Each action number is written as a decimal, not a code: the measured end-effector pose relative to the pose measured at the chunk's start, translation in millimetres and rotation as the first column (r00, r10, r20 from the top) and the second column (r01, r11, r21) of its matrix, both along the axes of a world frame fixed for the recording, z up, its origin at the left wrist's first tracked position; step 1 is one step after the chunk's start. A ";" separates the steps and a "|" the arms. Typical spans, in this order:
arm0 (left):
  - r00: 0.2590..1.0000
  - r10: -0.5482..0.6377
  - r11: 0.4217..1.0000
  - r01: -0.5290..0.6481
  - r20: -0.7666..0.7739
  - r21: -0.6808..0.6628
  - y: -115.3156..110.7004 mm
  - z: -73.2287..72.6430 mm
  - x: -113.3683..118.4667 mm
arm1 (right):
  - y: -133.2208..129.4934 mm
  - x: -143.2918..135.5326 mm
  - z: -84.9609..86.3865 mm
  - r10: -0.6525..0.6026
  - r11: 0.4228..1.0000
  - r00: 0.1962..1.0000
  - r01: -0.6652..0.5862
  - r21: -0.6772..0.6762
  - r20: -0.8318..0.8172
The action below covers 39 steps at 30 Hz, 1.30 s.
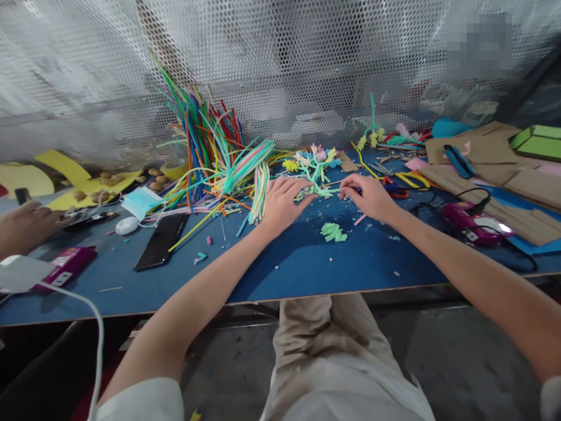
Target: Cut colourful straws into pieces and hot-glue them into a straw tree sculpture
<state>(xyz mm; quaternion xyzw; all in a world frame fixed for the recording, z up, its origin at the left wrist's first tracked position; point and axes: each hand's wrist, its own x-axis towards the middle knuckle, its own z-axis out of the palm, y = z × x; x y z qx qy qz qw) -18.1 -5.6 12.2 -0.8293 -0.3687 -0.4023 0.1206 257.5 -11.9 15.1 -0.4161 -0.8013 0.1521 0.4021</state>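
A small tree of mint-green pipe cleaners (316,171), with pink, yellow and blue tufts on its branches, lies on the blue table. My left hand (284,203) is at its lower left, with thumb and fingers around the green strands near its base. At the lower right, the bent fingers of my right hand (367,197) pinch near the end of a green pipe cleaner (329,190) that reaches out from the tree. The exact grip of the fingertips is partly hidden. Short green pipe cleaner pieces (333,232) lie in a little pile in front of both hands.
Loose pipe cleaners (208,143) are heaped at the back left, near a black phone (161,241). Scissors (380,169), cardboard (495,146) and a purple box with cables (471,222) lie right. Another person's hand (33,227) is far left. A perforated metal screen (307,70) stands behind.
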 end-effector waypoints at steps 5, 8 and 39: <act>0.999 -0.008 0.999 0.007 -0.035 -0.046 4.2 -5.3 -0.4 | -0.4 1.6 -1.1 0.021 1.000 1.000 -0.021 0.012 -0.019; 0.998 -0.016 0.999 0.013 -0.056 -0.049 5.7 -7.1 -0.2 | 1.7 2.2 -2.8 0.005 0.999 1.000 -0.006 0.037 0.014; 0.993 -0.096 0.991 0.102 0.070 -0.088 1.9 -9.6 1.5 | 11.6 31.0 15.0 -0.110 0.982 0.991 0.098 0.161 0.071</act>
